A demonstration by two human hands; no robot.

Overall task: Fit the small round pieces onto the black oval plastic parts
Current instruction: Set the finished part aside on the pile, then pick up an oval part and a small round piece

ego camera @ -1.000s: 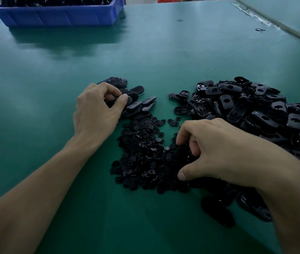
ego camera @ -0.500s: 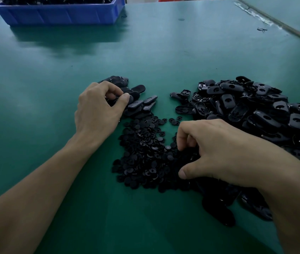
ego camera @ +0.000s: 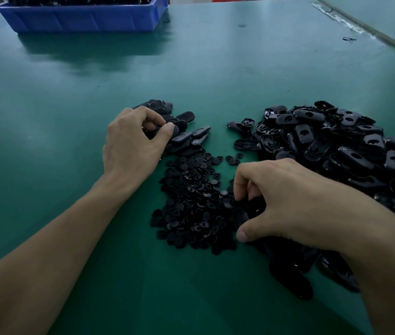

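As left hand (ego camera: 131,147) grips oval (ego camera: 179,130), right hand (ego camera: 288,201) likewise

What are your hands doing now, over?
Left hand pinches black oval plastic part. Right hand grips another black part at small round black pieces. Nothing blocking.

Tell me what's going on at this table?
A person is working bare-handed at a green table. The left hand pinches an oval part at the small cluster of ovals beside it. The right hand is curled over the pile of small round pieces, gripping a black part whose kind is hard to tell. A heap of oval parts lies to the right; a blue bin sits at the far edge.
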